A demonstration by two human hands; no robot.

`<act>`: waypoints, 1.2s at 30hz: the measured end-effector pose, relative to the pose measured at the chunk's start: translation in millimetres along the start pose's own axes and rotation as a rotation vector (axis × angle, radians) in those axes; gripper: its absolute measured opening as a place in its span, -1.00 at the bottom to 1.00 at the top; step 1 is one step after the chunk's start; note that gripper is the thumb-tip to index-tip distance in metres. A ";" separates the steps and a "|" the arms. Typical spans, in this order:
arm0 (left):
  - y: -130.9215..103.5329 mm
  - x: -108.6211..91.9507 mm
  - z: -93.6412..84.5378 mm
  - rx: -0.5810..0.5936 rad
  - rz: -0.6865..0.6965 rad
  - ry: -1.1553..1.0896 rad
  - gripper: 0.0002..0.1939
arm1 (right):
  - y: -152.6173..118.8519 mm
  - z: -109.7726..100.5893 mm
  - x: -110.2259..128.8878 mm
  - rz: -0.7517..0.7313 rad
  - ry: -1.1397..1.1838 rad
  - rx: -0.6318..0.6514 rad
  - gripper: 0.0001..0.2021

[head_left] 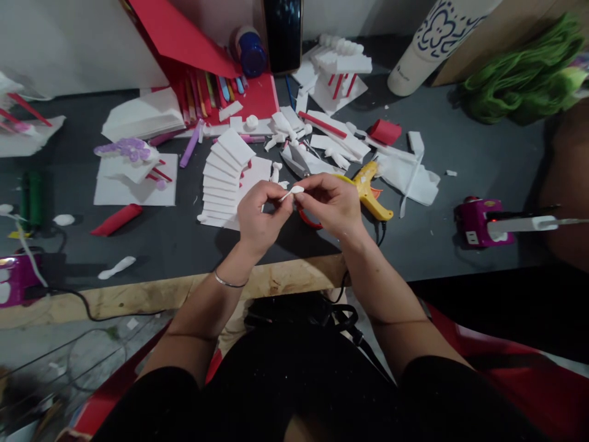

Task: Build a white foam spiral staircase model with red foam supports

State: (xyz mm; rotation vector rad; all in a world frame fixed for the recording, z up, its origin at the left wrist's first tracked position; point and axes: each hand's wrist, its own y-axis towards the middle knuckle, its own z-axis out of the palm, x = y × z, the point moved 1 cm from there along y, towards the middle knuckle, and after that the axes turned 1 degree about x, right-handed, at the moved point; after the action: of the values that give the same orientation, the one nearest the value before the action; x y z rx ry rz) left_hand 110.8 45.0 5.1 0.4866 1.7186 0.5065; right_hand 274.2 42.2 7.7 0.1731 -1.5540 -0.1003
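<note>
My left hand (261, 215) and my right hand (334, 205) meet over the front middle of the dark table. Between their fingertips they pinch a small twisted white piece (293, 191), one end in each hand. Just left of my left hand lies a fan of stepped white strips (223, 184) with small red bits at its inner edge. Scissors (296, 161) lie behind my hands, their handles partly covered by my right hand. A yellow glue gun (372, 193) rests right of my right hand.
White scraps (288, 126) and red paper (184, 46) lie behind. Small white models stand at the back (340, 73) and left (133, 166). A white bottle (421, 55), green yarn (519, 80) and a purple power socket (483, 222) are on the right. Cables hang by the front edge.
</note>
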 end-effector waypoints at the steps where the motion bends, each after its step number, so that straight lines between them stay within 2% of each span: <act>1: -1.3 -0.6 1.1 -0.021 0.013 0.015 -0.82 | -0.6 1.5 -1.0 0.012 -0.005 -0.013 -0.66; 9: -2.3 2.7 3.2 -0.010 -0.010 0.056 -0.86 | -5.2 7.2 0.6 -0.008 -0.063 -0.166 -0.73; 14: -3.8 5.7 5.2 -0.051 -0.129 -0.001 -0.71 | -4.0 7.2 -1.9 0.041 0.049 -0.093 -0.68; 16: -4.6 6.1 6.4 -0.064 -0.162 -0.040 -0.63 | -4.0 8.2 -2.9 0.047 0.067 -0.101 -0.68; 21: -9.3 3.8 11.3 -0.059 -0.223 -0.062 -0.59 | -6.8 12.4 -3.0 0.022 -0.034 -0.222 -0.75; 25: -14.3 4.6 15.8 -0.018 -0.235 -0.103 -0.59 | -8.7 12.6 -2.5 -0.078 -0.181 -0.301 -0.88; 30: -15.5 13.6 16.9 -0.017 -0.292 -0.150 -0.57 | -9.7 9.5 -0.6 -0.250 -0.343 -0.248 -0.99; 36: -10.9 18.4 14.1 -0.090 -0.312 -0.209 -0.58 | -9.5 11.1 2.3 -0.305 -0.376 -0.156 -0.91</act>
State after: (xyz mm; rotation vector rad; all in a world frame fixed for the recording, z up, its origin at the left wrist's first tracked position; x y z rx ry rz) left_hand 120.6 47.7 -18.5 0.1932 1.5273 0.2952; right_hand 263.6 32.0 8.3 0.2788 -1.8758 -0.5171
